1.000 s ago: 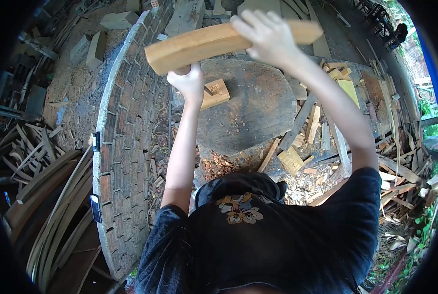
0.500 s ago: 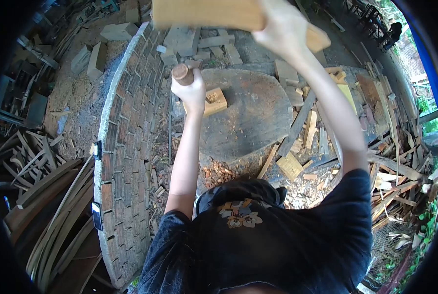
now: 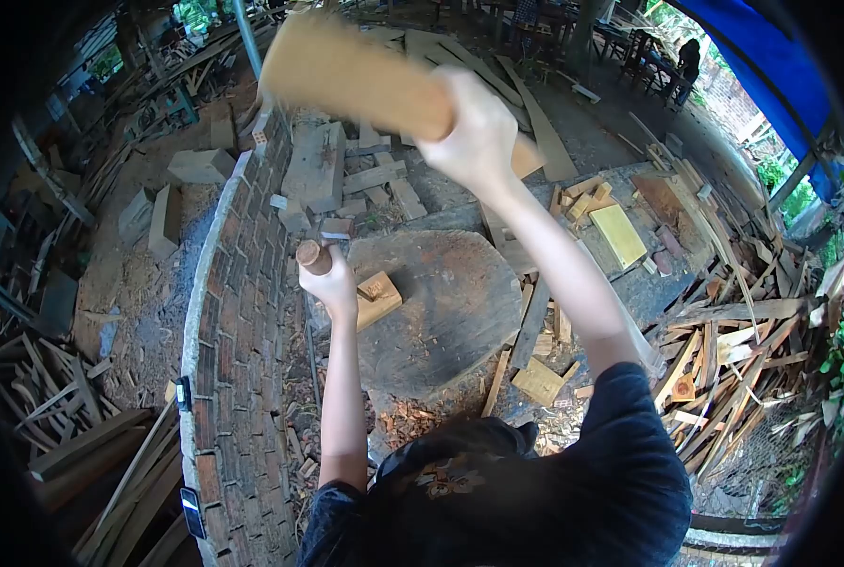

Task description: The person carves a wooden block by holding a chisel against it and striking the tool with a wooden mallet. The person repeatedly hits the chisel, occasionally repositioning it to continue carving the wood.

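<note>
My left hand (image 3: 333, 289) is wrapped round the round wooden handle of a chisel (image 3: 312, 255), held upright with its top end showing. Its blade is hidden by the hand. Just right of that hand lies a light wooden block (image 3: 378, 300) with a hollow cut in its upper face. The block rests on a broad round tree stump (image 3: 441, 326). Raised high, my right hand (image 3: 474, 132) grips a thick wooden mallet (image 3: 356, 80), which is blurred by motion and points to the upper left.
A curved brick wall (image 3: 242, 283) runs along the left, with a phone (image 3: 192, 512) on its edge. Timber offcuts (image 3: 323, 170) lie beyond the stump. Wood scraps (image 3: 733, 350) pile up on the right. A distant person (image 3: 688, 66) is at the upper right.
The view has tilted up, so the stump and block sit lower in it. My right hand still holds the mallet raised, now more fully in view. My left hand keeps its grip on the chisel.
</note>
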Tool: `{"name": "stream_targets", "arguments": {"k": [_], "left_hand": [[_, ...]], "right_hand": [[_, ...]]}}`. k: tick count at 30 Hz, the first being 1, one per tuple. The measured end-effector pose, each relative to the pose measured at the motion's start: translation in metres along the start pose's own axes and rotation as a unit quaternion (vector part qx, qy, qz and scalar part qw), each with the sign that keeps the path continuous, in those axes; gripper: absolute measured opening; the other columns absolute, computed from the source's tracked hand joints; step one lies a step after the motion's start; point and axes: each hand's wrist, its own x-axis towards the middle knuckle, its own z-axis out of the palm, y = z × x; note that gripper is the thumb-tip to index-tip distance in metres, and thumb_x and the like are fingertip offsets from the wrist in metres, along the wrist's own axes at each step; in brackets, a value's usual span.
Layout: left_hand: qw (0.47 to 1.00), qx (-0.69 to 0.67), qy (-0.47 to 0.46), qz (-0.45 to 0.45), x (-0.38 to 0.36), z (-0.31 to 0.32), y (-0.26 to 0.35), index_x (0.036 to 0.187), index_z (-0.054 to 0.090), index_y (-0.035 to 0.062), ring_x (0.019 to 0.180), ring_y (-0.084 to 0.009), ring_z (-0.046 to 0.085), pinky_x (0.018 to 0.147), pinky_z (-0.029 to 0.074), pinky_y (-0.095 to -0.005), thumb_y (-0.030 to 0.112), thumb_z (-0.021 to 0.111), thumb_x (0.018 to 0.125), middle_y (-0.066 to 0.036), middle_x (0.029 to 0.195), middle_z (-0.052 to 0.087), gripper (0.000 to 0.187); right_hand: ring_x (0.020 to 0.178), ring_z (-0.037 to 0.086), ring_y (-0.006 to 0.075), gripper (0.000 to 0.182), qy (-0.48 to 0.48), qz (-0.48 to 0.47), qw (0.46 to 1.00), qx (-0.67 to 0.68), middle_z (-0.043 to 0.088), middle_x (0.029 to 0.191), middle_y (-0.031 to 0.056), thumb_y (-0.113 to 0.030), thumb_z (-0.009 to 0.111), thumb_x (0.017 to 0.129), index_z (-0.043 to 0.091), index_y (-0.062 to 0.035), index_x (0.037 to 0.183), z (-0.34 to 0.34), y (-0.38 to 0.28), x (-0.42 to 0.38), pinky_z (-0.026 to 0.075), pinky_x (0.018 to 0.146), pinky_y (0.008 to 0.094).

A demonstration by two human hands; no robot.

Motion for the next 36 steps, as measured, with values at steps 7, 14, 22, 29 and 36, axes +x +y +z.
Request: {"name": "stream_targets", "arguments": {"k": [7,14,22,29,36], "left_hand": [[0.999,0.015,0.007,0.043,0.002,0.005,-0.001,0.077,0.054,-0.0026,0.064,-0.0118,0.054,0.062,0.043,-0.0259,0.0,0.057,0.074,-0.005,0.071,0.057,0.005],[1.0,0.024,0.017,0.008,0.003,-0.001,-0.001,0.075,0.051,-0.0016,0.062,-0.0106,0.051,0.058,0.042,-0.026,0.001,0.057,0.074,-0.004,0.069,0.055,0.006],[1.0,0.021,0.002,-0.01,0.008,-0.004,-0.013,0.076,0.051,-0.001,0.062,-0.0099,0.051,0.058,0.042,-0.0257,0.001,0.057,0.075,-0.003,0.068,0.054,0.006],[0.999,-0.016,0.022,0.039,0.007,0.003,-0.001,0.077,0.052,-0.001,0.062,-0.0099,0.052,0.06,0.043,-0.0254,-0.001,0.056,0.075,-0.003,0.071,0.056,0.004],[1.0,0.016,-0.003,0.01,0.004,0.003,-0.003,0.08,0.054,-0.0024,0.065,-0.0113,0.054,0.062,0.044,-0.026,0.0,0.056,0.074,-0.005,0.072,0.057,0.006]], "right_hand": [[0.076,0.055,0.017,0.053,-0.106,-0.045,0.988,0.103,0.054,0.086,0.0076,-0.005,0.068,0.056,0.048,-0.0055,0.105,0.029,-0.006,-0.072,0.045,0.065,0.0288],[0.078,0.06,0.0267,0.05,-0.284,0.038,0.957,-0.045,0.057,0.085,0.0118,-0.021,0.072,0.057,0.052,-0.0092,0.101,-0.002,0.007,-0.044,0.048,0.064,0.0339],[0.078,0.058,0.0175,0.049,-0.096,0.193,0.943,0.255,0.06,0.086,0.0088,-0.035,0.073,0.063,0.052,-0.0024,0.093,-0.035,0.003,0.007,0.047,0.068,0.0308],[0.075,0.054,0.0206,0.056,-0.186,-0.15,0.971,0.026,0.05,0.084,0.0085,-0.018,0.072,0.059,0.049,-0.0096,0.109,0.011,-0.008,-0.056,0.048,0.063,0.0349],[0.073,0.053,0.019,0.05,0.068,0.096,0.965,0.234,0.051,0.078,0.0053,-0.018,0.073,0.061,0.048,-0.0034,0.102,-0.015,-0.01,0.02,0.046,0.066,0.0319]]}}
